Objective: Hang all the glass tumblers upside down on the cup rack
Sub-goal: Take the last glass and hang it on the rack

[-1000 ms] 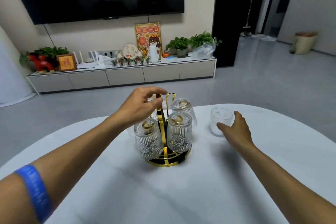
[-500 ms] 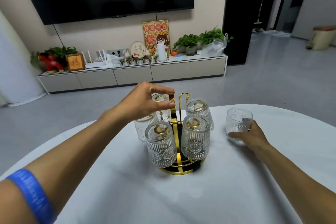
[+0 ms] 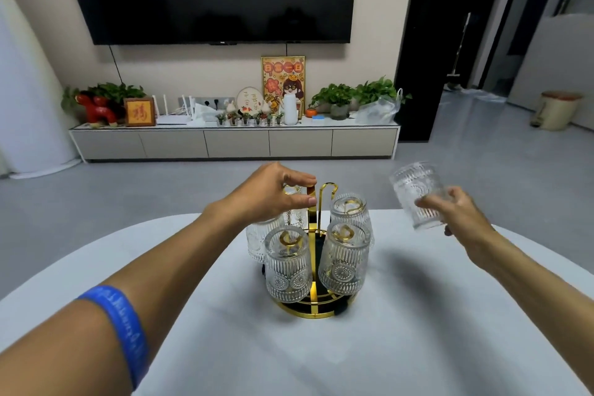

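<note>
At centre frame the left hand [image 3: 273, 193] pinches the top of the gold wire cup rack [image 3: 313, 267], steadying it. At right, the right hand [image 3: 456, 212] grips a ribbed clear glass tumbler [image 3: 418, 194], airborne and tilted. It appears to be the last; next it likely needs inverting onto a free peg.

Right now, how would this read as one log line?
left hand: gripping rack top | right hand: tumbler lifted, tilted | hung tumblers visible: five
</note>
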`<action>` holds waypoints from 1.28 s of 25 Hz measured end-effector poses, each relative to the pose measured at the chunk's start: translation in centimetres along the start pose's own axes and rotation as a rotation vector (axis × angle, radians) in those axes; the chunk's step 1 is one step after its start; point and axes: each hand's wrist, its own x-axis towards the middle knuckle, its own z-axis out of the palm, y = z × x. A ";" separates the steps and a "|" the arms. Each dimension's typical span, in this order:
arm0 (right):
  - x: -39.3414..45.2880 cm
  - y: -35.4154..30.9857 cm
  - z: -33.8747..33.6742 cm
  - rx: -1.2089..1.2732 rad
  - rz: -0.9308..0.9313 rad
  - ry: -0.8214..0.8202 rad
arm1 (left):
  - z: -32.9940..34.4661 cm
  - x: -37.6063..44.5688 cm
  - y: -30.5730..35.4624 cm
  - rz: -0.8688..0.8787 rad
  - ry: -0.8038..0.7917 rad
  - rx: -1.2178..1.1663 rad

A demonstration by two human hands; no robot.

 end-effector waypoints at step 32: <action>3.6 -7.0 15.8 -0.799 -0.242 -0.253 | 0.7 0.3 -1.8 0.087 0.074 -0.056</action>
